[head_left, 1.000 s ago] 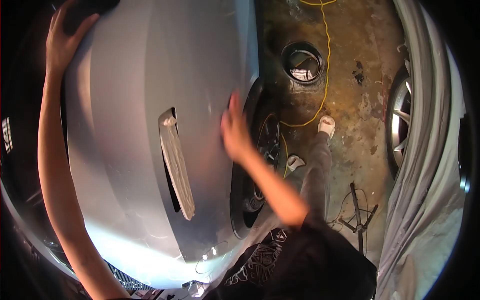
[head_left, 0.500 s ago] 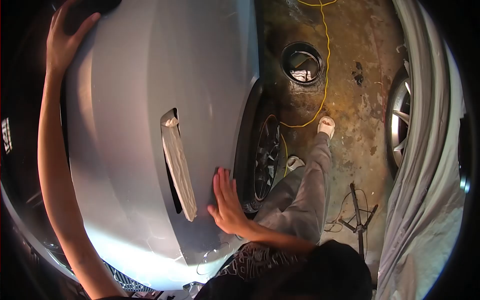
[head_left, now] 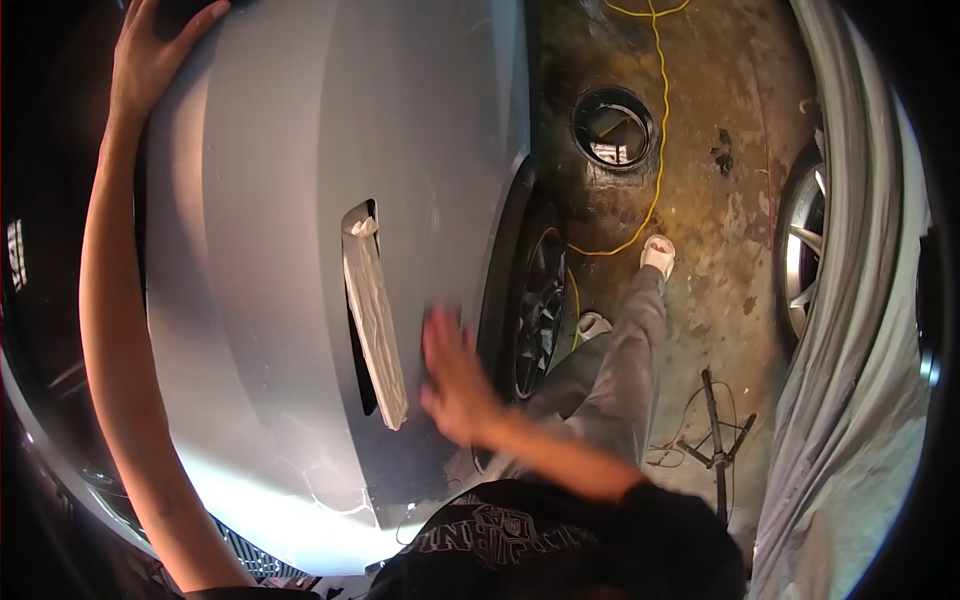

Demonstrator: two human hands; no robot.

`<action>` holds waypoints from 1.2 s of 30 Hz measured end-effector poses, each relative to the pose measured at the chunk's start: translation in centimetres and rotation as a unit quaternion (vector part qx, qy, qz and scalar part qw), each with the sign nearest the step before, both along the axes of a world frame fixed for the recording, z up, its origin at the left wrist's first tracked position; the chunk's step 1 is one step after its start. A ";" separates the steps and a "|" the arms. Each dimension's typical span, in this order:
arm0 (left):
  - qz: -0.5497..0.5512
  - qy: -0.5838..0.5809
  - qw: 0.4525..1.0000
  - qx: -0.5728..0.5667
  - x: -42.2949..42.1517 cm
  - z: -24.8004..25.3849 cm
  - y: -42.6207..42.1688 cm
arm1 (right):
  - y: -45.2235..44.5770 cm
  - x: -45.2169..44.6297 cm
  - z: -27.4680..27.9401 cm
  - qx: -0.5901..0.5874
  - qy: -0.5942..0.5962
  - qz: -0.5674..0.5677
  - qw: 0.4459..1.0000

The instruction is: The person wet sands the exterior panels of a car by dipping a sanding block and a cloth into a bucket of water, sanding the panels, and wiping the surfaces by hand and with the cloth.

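A grey car body panel (head_left: 270, 300) fills the middle and left of the view. Set into it is a slot holding a long strip wrapped in masking tape (head_left: 375, 320). My right hand (head_left: 455, 385) lies against the panel between the taped strip and the wheel arch, its fingers stretched out and smeared by motion. At the top left, my left hand (head_left: 155, 55) rests along the panel's far edge beside a dark area, thumb spread from the fingers. Some of its fingertips are cut off or lost in shadow. I see nothing held in either hand.
A spoked black wheel (head_left: 541, 315) stands beside my legs. On the stained floor are a black bucket (head_left: 580, 125) with liquid, a yellow cord (head_left: 660, 150) and a black stand (head_left: 716, 430). Draped sheeting (head_left: 850, 330) hangs over another car at the right.
My right hand has slid slightly up the panel and is now blurred. The view has shifted a little, so the car appears farther right. My left hand stays at the edge.
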State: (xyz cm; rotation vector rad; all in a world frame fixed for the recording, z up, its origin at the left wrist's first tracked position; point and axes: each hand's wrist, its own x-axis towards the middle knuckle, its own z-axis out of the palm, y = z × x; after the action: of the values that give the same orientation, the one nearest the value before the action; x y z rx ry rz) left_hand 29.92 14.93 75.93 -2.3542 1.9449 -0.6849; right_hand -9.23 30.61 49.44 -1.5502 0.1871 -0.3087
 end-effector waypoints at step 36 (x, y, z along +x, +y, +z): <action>0.076 -0.018 0.995 0.069 -19.6 3.8 20.3 | -2.5 5.9 0.6 -0.056 -0.033 -0.139 0.988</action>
State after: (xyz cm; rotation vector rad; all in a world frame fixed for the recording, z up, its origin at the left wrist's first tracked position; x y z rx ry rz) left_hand 10.29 35.23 79.72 -2.3585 1.7168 -0.5601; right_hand -3.29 28.07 50.05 -1.6244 0.3407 -0.5978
